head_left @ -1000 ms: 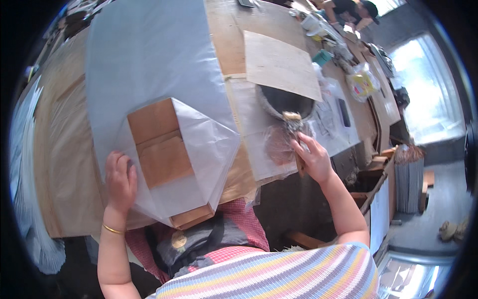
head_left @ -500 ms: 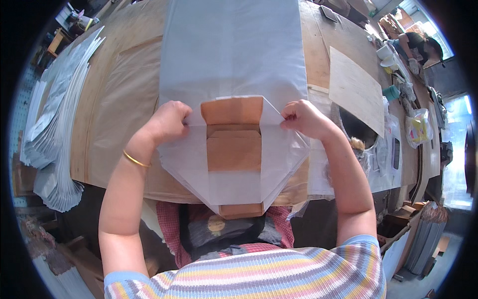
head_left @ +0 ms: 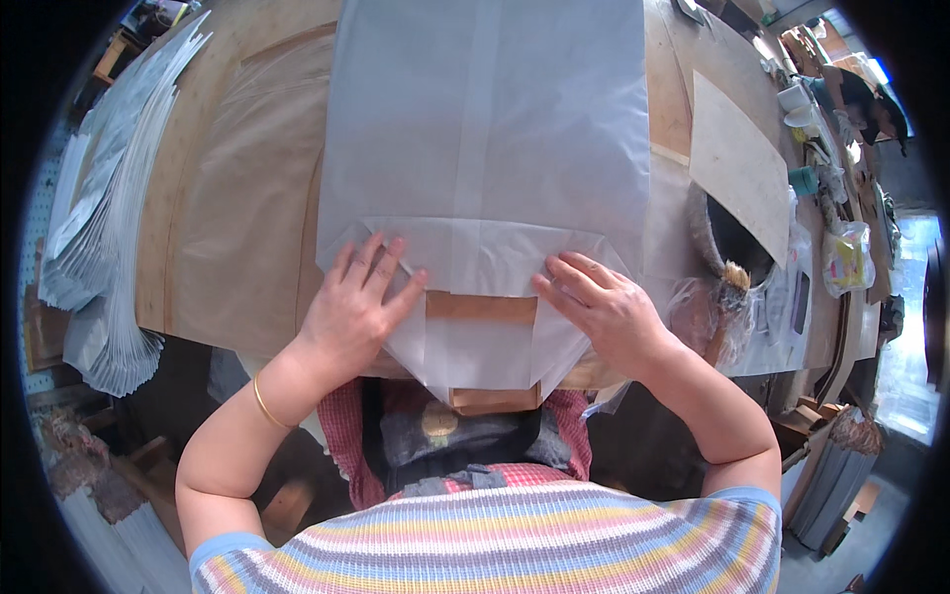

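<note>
The left hand (head_left: 356, 312) lay palm down, fingers (head_left: 387, 263) spread toward the far side, its thumb (head_left: 407, 295) angled right. Apart from it, the right hand (head_left: 616, 315) also lay palm down, its fingers reaching far and leftward. The left forearm (head_left: 237, 434) and the right forearm (head_left: 714, 408) slanted inward from bent elbows (head_left: 200, 483) held out wide at the near side.

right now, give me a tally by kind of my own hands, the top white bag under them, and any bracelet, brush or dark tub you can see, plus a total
Left hand and right hand: 2
Top white bag: 1
Bracelet: 1
Brush: 1
Dark tub: 1
Total: 6
</note>
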{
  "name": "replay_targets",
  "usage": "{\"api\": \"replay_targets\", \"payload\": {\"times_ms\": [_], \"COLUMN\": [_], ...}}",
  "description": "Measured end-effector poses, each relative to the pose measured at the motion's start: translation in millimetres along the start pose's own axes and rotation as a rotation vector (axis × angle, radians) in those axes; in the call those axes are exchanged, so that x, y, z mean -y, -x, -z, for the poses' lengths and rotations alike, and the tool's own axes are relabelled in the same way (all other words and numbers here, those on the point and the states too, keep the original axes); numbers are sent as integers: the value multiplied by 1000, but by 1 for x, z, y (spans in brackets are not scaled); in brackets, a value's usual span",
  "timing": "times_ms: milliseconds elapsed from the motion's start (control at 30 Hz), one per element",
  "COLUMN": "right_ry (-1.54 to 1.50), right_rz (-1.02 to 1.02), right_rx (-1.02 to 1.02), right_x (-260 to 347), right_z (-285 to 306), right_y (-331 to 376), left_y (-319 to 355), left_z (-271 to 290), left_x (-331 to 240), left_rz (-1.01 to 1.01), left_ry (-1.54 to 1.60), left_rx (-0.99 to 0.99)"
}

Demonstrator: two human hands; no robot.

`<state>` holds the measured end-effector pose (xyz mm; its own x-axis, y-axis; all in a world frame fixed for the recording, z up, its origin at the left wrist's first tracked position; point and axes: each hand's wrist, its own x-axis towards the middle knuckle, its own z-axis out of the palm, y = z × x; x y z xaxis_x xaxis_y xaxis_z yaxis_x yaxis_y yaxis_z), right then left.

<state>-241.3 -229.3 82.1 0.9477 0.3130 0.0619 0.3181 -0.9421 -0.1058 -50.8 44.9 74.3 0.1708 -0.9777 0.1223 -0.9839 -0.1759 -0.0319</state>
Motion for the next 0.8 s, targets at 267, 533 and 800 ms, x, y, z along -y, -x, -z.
{"api": "replay_targets", "payload": {"times_ms": [267, 533, 800], "right_ry": [-195, -161, -389], "right_rz": [-158, -275, -426], "right_rx": [-117, -287, -462], "right_x": [12, 60, 35], "right_z": [6, -25, -33], "right_y": [15, 25, 25], "left_y": [1, 5, 11], "left_z": [-6, 10, -5], "left_x": [11, 4, 0], "left_rz": [-76, -91, 36], "left_ry": [469, 631, 544], "left_rx": [23, 150, -177]}}
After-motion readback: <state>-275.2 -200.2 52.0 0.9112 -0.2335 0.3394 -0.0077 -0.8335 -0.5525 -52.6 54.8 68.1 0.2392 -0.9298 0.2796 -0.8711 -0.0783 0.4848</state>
